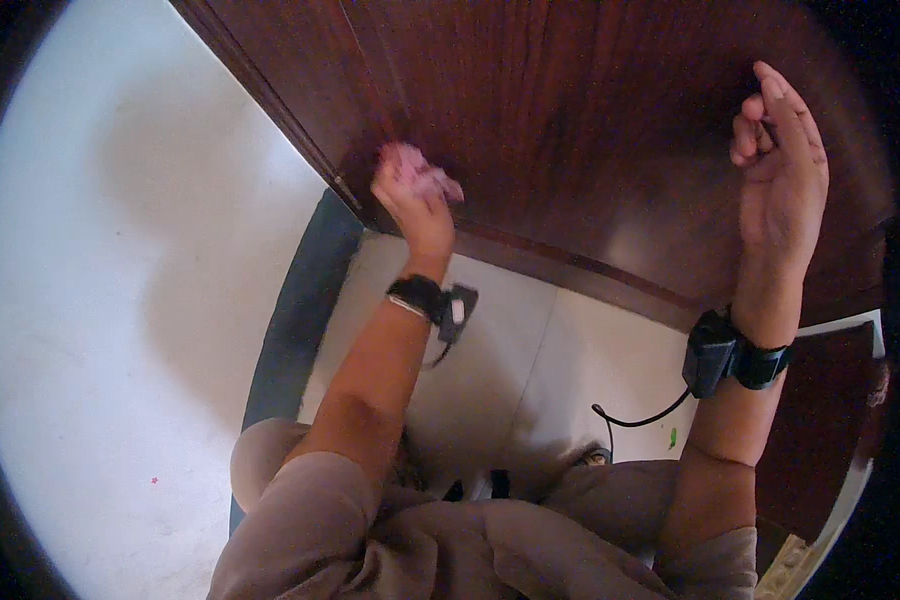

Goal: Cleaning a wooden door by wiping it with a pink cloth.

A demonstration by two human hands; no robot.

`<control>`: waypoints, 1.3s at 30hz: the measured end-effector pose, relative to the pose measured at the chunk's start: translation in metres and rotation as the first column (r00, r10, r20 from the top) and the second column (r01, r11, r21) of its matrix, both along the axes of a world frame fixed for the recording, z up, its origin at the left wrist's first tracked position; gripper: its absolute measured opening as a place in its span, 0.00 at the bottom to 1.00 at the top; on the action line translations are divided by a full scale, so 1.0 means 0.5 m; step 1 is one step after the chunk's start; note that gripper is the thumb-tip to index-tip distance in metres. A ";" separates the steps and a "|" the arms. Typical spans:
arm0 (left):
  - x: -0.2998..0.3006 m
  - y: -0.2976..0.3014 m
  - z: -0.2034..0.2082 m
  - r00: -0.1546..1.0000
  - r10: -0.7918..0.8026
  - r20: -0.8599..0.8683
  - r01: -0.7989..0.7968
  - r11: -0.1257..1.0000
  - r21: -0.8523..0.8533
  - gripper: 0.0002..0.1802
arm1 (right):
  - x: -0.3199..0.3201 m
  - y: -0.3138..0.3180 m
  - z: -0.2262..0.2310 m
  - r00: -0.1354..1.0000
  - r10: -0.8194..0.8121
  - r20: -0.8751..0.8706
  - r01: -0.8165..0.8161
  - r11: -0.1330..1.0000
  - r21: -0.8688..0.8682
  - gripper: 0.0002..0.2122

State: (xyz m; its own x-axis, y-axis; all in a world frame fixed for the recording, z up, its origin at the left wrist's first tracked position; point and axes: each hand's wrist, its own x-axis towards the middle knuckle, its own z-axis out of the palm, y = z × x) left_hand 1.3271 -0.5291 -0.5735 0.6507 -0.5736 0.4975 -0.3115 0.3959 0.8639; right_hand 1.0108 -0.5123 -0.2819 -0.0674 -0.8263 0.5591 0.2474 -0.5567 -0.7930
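In my left hand (pixel 416 218) is a crumpled pink cloth (pixel 422 177), with the fingers closed round it. The cloth is against or very near the dark brown wooden panel (pixel 560 130), close to its left edge; contact cannot be made out for certain. Higher up on the right, my right hand (pixel 785 170) is raised in front of the same panel. Some of its fingers stretch upward while others curl loosely, and nothing is held there. Whether it touches the wood is unclear.
A white wall (pixel 140 220) with a dark skirting strip (pixel 295 310) runs along the left. Below the panel lies a pale tiled floor (pixel 510 350) with a small green scrap (pixel 673 437). At lower right stands another dark wooden piece (pixel 820 430). A black cable (pixel 650 418) hangs from my right wrist strap.
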 end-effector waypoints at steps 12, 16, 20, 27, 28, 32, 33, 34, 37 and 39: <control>0.043 0.045 0.219 0.990 0.055 0.129 -0.023 0.971 -0.239 0.28 | -0.032 -0.015 -0.013 0.997 -0.065 -0.029 0.065 0.998 -0.002 0.15; 0.031 0.045 0.268 0.764 0.338 0.549 -0.194 0.933 -0.304 0.29 | -0.042 -0.021 -0.021 0.997 -0.058 -0.047 0.056 0.997 -0.053 0.15; -0.074 0.015 0.055 0.955 0.153 0.256 -0.116 0.982 -0.151 0.29 | -0.097 -0.020 -0.015 0.998 -0.043 -0.056 0.042 0.999 -0.025 0.17; -0.064 0.029 -0.218 0.034 -0.361 -0.932 0.372 0.870 -0.324 0.07 | 0.032 0.066 -0.052 0.928 -0.343 -0.149 0.322 0.935 -0.148 0.10; -0.095 0.024 -0.202 0.054 -0.430 -0.901 0.281 0.873 -0.400 0.10 | 0.006 0.054 -0.068 0.916 -0.362 -0.173 0.340 0.930 -0.141 0.10; -0.126 0.015 -0.145 0.490 -0.177 -0.854 0.200 0.976 -0.088 0.13 | -0.027 0.031 -0.088 0.905 -0.397 -0.153 0.368 0.911 -0.187 0.11; -0.133 0.017 -0.150 0.488 -0.173 -0.856 0.199 0.976 -0.085 0.13 | -0.024 0.033 -0.088 0.898 -0.400 -0.183 0.364 0.909 -0.203 0.11; -0.150 0.019 -0.156 0.520 -0.118 -0.846 0.191 0.981 -0.019 0.13 | -0.026 0.031 -0.093 0.897 -0.400 -0.187 0.363 0.910 -0.201 0.11; -0.170 0.013 -0.243 0.271 -0.277 -0.922 0.266 0.942 -0.205 0.15 | -0.009 0.021 -0.093 0.918 -0.342 -0.202 0.274 0.913 -0.303 0.11; -0.323 0.044 -0.251 0.065 -0.355 -0.933 0.246 0.912 -0.329 0.11 | -0.028 0.015 -0.094 0.894 -0.403 -0.199 0.379 0.914 -0.146 0.11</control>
State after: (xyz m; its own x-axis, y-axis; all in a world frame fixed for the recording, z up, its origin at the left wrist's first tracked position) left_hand 1.1656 -0.5072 -0.6988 0.3827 -0.8571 -0.3449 0.9124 0.2920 0.2868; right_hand 0.9970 -0.5045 -0.3289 -0.2394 -0.6970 0.6759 -0.1806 -0.6521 -0.7363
